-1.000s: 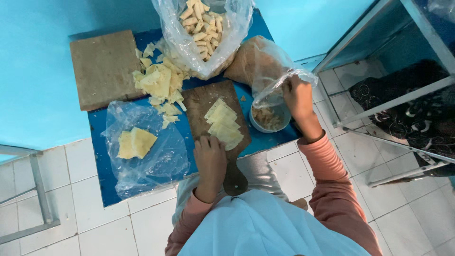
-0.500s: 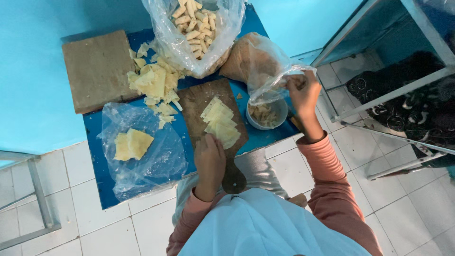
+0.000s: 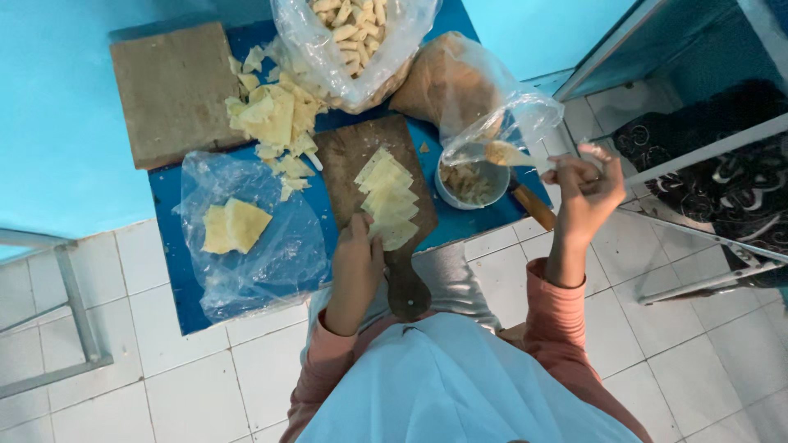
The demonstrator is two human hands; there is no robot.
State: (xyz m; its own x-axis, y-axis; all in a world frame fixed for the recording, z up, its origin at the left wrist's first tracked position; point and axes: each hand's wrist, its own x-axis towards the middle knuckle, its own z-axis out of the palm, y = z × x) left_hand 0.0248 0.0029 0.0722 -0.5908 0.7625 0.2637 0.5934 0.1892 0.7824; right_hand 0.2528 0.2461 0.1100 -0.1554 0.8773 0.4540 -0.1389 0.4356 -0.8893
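My left hand (image 3: 358,256) rests on the near end of a dark wooden cutting board (image 3: 361,156), its fingertips touching a row of pale yellow dough sheets (image 3: 387,199) laid along the board. My right hand (image 3: 588,190) is raised to the right of the low blue table (image 3: 185,283), gripping a spoon (image 3: 510,154) whose bowl carries a lump of filling. The spoon hangs just above a small bowl (image 3: 474,182) of brownish filling beside the board.
A heap of cut dough sheets (image 3: 275,119) lies beside a square wooden block (image 3: 174,92). A clear bag (image 3: 246,238) holds two sheets. Another bag (image 3: 355,41) holds rolled pieces, and a brown bagged lump (image 3: 447,82) sits behind the bowl. A knife handle (image 3: 533,207) lies near the bowl.
My right hand has lifted up and to the right, away from the bowl, bringing the spoon out with filling. My left hand stays on the dough sheets.
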